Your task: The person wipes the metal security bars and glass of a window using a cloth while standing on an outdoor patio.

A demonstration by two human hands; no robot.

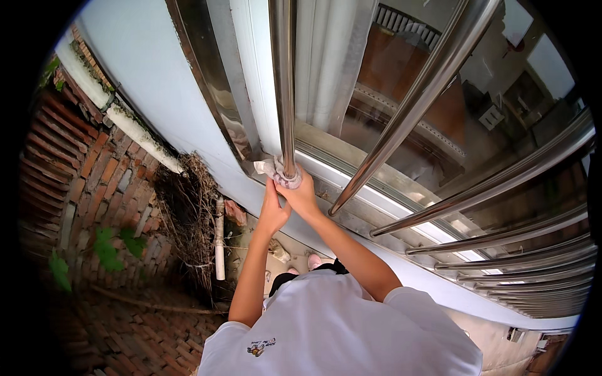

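Observation:
A pale, patterned cloth (287,179) is bunched around the lower end of an upright metal window bar (285,81), close to the sill. My right hand (301,195) is closed on the cloth from the right side of the bar. From the left, my left hand (273,212) grips the same cloth, its fingers close against the right hand. A loose corner of the cloth sticks out to the left. Some fingertips are hidden behind the cloth and the bar.
More metal bars (401,116) run to the right in front of a glass window (407,94). At left are a bundle of dry twigs (188,219), a white pipe (135,131) and a brick wall (113,182). My feet (313,260) stand on a narrow floor below.

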